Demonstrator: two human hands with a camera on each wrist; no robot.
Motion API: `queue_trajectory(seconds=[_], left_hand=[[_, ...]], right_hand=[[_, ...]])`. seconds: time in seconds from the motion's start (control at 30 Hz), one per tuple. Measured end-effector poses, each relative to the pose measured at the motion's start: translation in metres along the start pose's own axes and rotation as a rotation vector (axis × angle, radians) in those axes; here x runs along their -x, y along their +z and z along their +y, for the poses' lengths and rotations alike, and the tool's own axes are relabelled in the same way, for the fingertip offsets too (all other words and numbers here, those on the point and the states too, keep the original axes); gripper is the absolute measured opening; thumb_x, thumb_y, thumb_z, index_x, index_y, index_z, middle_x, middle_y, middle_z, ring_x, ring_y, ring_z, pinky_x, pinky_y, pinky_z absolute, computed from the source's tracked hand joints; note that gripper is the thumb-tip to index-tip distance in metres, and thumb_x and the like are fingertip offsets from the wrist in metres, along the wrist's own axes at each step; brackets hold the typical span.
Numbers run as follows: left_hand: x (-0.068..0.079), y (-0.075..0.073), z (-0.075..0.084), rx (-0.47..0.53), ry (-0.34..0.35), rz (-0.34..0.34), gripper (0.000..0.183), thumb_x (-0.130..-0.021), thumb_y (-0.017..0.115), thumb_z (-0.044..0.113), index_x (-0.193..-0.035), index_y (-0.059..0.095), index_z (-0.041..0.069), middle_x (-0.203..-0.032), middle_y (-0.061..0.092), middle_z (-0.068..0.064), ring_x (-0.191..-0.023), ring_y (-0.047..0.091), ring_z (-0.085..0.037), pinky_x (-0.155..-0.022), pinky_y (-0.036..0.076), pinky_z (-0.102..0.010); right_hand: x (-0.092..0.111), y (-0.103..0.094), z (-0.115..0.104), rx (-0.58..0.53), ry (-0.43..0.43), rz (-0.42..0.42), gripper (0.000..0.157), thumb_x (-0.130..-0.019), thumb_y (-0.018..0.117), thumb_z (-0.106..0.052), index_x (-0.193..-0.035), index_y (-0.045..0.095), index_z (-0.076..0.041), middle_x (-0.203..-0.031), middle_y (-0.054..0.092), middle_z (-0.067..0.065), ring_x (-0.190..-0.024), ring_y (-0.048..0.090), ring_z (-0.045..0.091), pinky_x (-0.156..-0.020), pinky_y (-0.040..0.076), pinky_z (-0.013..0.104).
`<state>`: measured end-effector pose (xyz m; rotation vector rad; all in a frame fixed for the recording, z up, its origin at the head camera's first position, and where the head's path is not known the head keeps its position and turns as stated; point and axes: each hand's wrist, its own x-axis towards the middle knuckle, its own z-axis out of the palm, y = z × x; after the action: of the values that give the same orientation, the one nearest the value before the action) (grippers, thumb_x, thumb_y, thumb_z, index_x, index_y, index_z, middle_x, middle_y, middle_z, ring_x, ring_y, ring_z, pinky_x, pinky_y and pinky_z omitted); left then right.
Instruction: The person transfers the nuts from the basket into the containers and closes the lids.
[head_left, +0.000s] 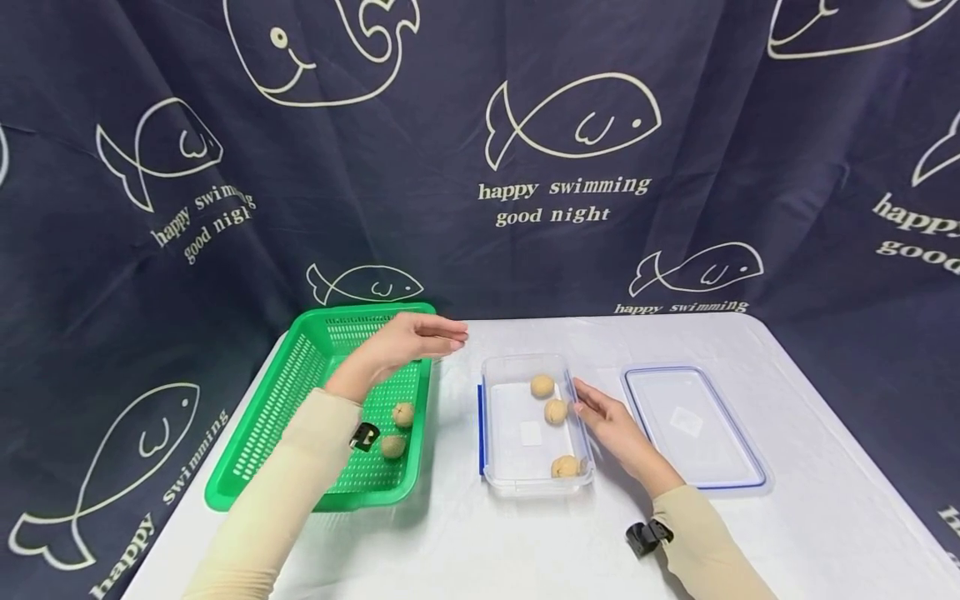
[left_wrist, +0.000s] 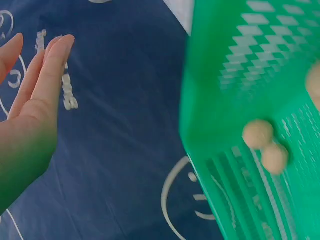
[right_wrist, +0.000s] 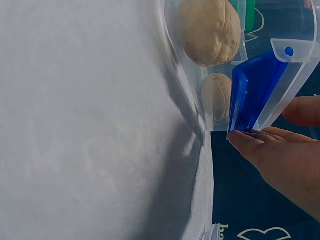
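My left hand point(head_left: 412, 337) hovers over the right rim of a green slotted basket point(head_left: 375, 498), fingers nearly straight and holding nothing. Two walnuts point(head_left: 402, 414) show in the basket in the head view; the left wrist view has a walnut point(left_wrist: 258, 134) touching another and part of one more at its edge. With extended fingers, my right hand point(head_left: 611, 429) touches the right side of a clear plastic box point(head_left: 506, 425), by its blue latch flap point(right_wrist: 257, 87). Three walnuts point(head_left: 542, 386) lie inside that box, along its right side.
A clear lid point(head_left: 693, 429) with a blue seal lies flat right of the box. The white table point(head_left: 465, 533) ends at a dark blue curtain point(head_left: 450, 167) printed with fish. Another blue latch flap point(head_left: 481, 429) hangs on the box's left side.
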<state>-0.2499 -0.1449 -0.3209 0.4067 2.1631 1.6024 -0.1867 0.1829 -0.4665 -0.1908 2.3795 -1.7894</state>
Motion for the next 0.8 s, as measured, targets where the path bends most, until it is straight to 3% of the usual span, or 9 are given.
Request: queue_trajectory(seconds=[0.2, 0.33, 0.4, 0.53, 0.8], left_hand=[[0.011, -0.03, -0.023, 0.006, 0.025, 0.084, 0.041, -0.089, 0.07, 0.013, -0.129, 0.061, 0.005, -0.127, 0.062, -0.015, -0.116, 0.06, -0.025, -0.102, 0.044, -0.044], [0.016, -0.045, -0.042, 0.004, 0.02, 0.12, 0.044, -0.089, 0.069, 0.012, -0.13, 0.059, 0.002, -0.128, 0.06, -0.019, -0.119, 0.057, -0.03, -0.101, 0.045, -0.04], [0.017, -0.05, -0.053, 0.007, 0.007, 0.129, 0.045, -0.089, 0.07, 0.011, -0.131, 0.057, -0.001, -0.124, 0.063, -0.016, -0.116, 0.059, -0.027, -0.101, 0.045, -0.04], [0.019, -0.057, -0.072, 0.001, -0.044, 0.127, 0.047, -0.088, 0.07, 0.007, -0.131, 0.054, -0.006, -0.117, 0.068, -0.01, -0.11, 0.063, -0.021, -0.099, 0.047, -0.039], [0.02, -0.056, -0.097, -0.046, -0.134, 0.052, 0.044, -0.091, 0.065, 0.006, -0.13, 0.053, -0.01, -0.122, 0.061, -0.024, -0.117, 0.057, -0.036, -0.104, 0.04, -0.049]], right_hand=[[0.001, 0.0, -0.001, -0.006, 0.012, -0.003, 0.053, -0.103, 0.044, -0.016, -0.15, 0.026, 0.0, -0.154, 0.025, 0.019, -0.142, 0.023, 0.035, -0.116, 0.019, 0.046], [0.001, -0.001, -0.002, -0.009, 0.01, -0.003, 0.053, -0.103, 0.044, -0.017, -0.15, 0.026, 0.0, -0.154, 0.025, 0.019, -0.142, 0.023, 0.035, -0.116, 0.019, 0.046], [0.001, 0.0, -0.002, -0.011, 0.009, 0.0, 0.053, -0.103, 0.044, -0.016, -0.15, 0.026, 0.0, -0.154, 0.025, 0.019, -0.142, 0.023, 0.035, -0.116, 0.019, 0.045], [-0.001, 0.0, 0.0, -0.012, 0.0, 0.005, 0.052, -0.103, 0.044, -0.014, -0.149, 0.027, 0.002, -0.154, 0.025, 0.02, -0.142, 0.023, 0.035, -0.115, 0.02, 0.045], [-0.002, 0.0, 0.002, -0.011, -0.013, 0.011, 0.052, -0.103, 0.045, -0.014, -0.149, 0.028, 0.002, -0.153, 0.027, 0.021, -0.141, 0.025, 0.035, -0.115, 0.021, 0.044]])
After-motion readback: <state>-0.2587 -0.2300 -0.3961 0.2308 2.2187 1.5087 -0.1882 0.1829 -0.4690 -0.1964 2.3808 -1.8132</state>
